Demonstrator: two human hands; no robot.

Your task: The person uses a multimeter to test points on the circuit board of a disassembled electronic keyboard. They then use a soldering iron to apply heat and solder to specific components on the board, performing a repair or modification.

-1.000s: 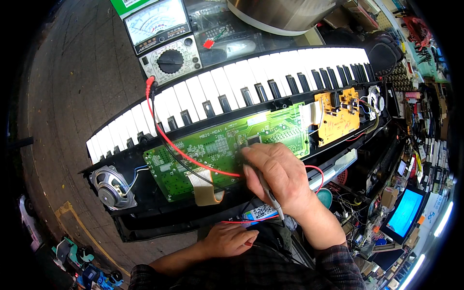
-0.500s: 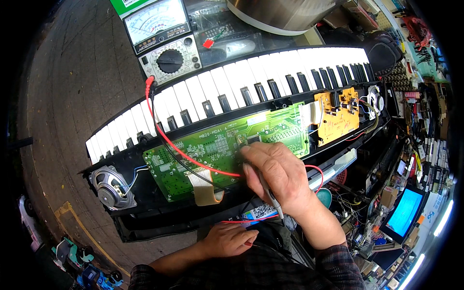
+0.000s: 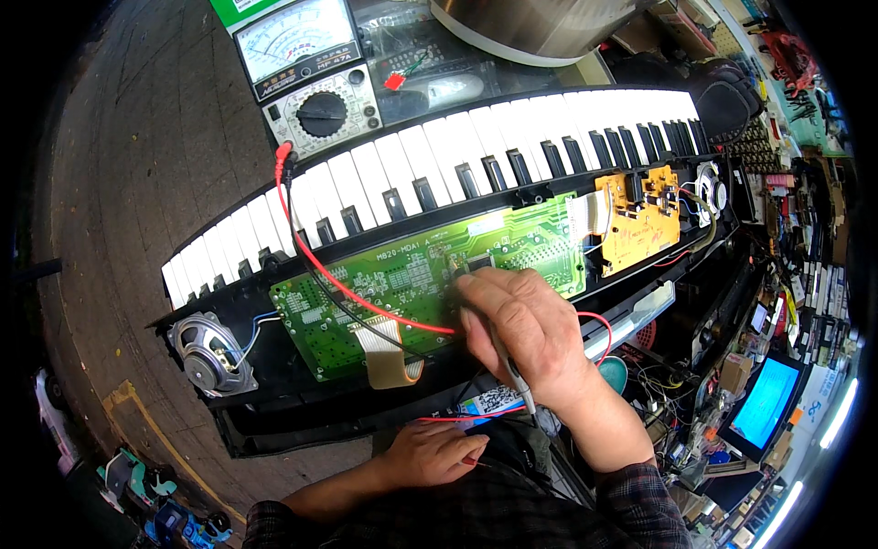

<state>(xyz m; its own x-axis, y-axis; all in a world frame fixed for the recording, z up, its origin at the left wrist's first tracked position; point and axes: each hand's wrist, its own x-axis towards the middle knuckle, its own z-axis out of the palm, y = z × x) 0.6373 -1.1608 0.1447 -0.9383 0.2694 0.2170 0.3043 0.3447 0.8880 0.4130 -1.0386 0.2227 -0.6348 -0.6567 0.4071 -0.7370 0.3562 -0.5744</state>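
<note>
My right hand (image 3: 530, 334) is closed round a slim grey pen-like tool (image 3: 514, 373), its fingertips over the green circuit board (image 3: 393, 274). The tool's tip is hidden by the fingers. Below the board's lower edge lies my left hand (image 3: 437, 455), fingers curled together, with a small dark red bit showing at the fingertips; what it holds is unclear. A red test lead (image 3: 357, 297) and a black lead (image 3: 337, 297) run from the analogue multimeter (image 3: 320, 110) across the board. The red one passes behind my right hand. The board sits in an opened electronic keyboard (image 3: 416, 160).
Inside the keyboard case are an orange-yellow board (image 3: 636, 229), a left speaker (image 3: 210, 357), a right speaker (image 3: 712, 194) and a flat ribbon cable (image 3: 389, 357). A round metal vessel (image 3: 540, 27) stands behind. Cluttered shelves and a blue-lit screen (image 3: 766, 403) are at right.
</note>
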